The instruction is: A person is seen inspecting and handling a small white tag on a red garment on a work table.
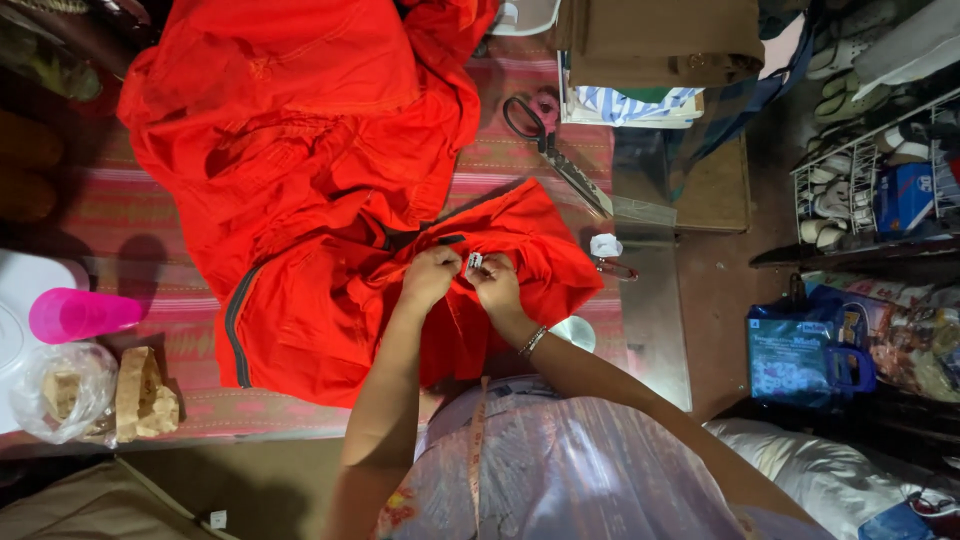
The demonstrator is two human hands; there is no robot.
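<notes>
Both hands meet over the crumpled orange garment, a smooth woven cloth with a dark zip strip that lies spread over a striped pink table cover. The left hand is curled with its fingers pinching a fold of the fabric, and the right hand pinches a small pale object, perhaps a seam tool, though it is too small to tell. Long metal scissors with dark loop handles lie well apart beyond the cloth, and a translucent pink plastic cup stands at the table's far left.

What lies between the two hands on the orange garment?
In the head view, a small white tag-like piece sits between the left hand and right hand, pinched against the orange garment.
</notes>
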